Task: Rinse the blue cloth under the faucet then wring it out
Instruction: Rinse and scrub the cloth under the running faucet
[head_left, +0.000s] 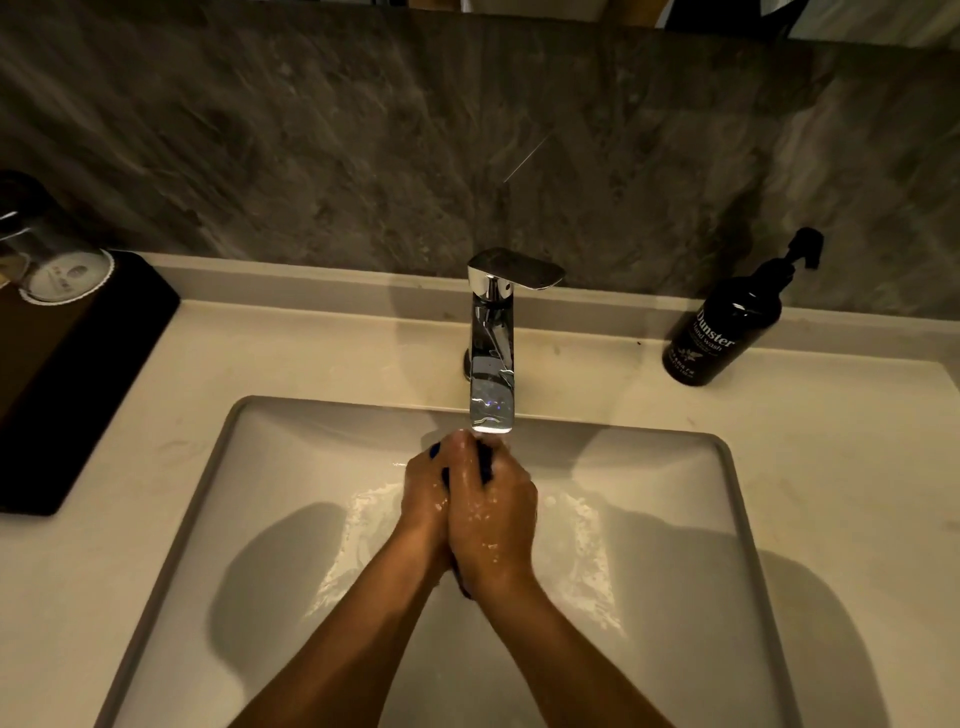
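Observation:
The blue cloth (485, 465) is squeezed between my two hands, and only dark blue slivers of it show between the fingers and below the wrists. My left hand (426, 501) and my right hand (493, 519) are pressed together around it, both wet. They sit right under the spout of the chrome faucet (491, 364), over the white sink (675, 519). Water splashes on the basin floor around the hands.
A black hand-wash pump bottle (724, 327) stands on the counter at the right of the faucet. At the left, a dark tray (78, 384) carries an upturned glass (47, 254) on a paper coaster. A grey stone wall rises behind the counter.

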